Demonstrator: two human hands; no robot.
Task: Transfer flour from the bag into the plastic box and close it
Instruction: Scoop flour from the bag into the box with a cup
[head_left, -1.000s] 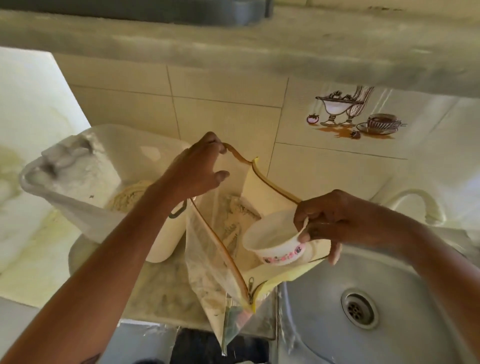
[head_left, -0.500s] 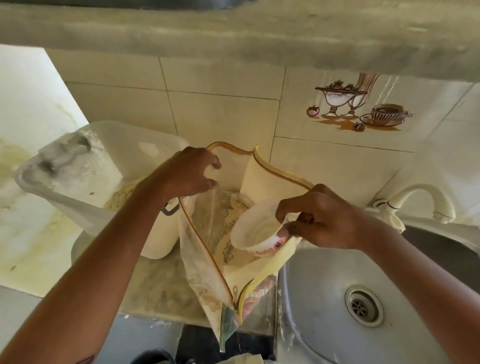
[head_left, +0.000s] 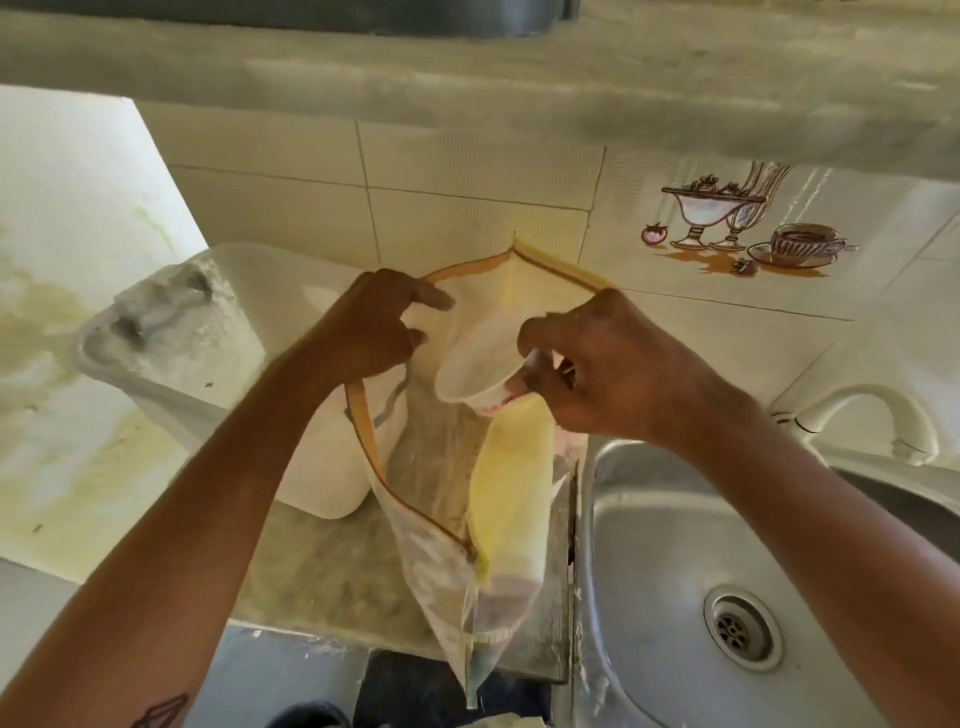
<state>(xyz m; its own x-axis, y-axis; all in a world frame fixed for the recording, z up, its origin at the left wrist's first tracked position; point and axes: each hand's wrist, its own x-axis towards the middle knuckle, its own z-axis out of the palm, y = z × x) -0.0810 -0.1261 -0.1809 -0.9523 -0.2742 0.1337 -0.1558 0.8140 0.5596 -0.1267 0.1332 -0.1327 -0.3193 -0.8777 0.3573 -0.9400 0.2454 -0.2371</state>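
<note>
bag (head_left: 441, 525) upright, mouth up | left hand (head_left: 363, 332) grips rim | right hand (head_left: 608, 374) holds cup (head_left: 475, 371)

The plastic box (head_left: 208, 364) stands on the desk (head_left: 322, 561) at the left, against the far tiled wall (head_left: 467, 208). Just right of it hangs the bag (head_left: 447, 519), the cup (head_left: 472, 371) at its mouth. The sink (head_left: 675, 545) lies right, its tap (head_left: 862, 415) at the far side.

Bare forearms, no sleeves — a line-drawn geometric tattoo (head_left: 163, 716) marks the left forearm.
</note>
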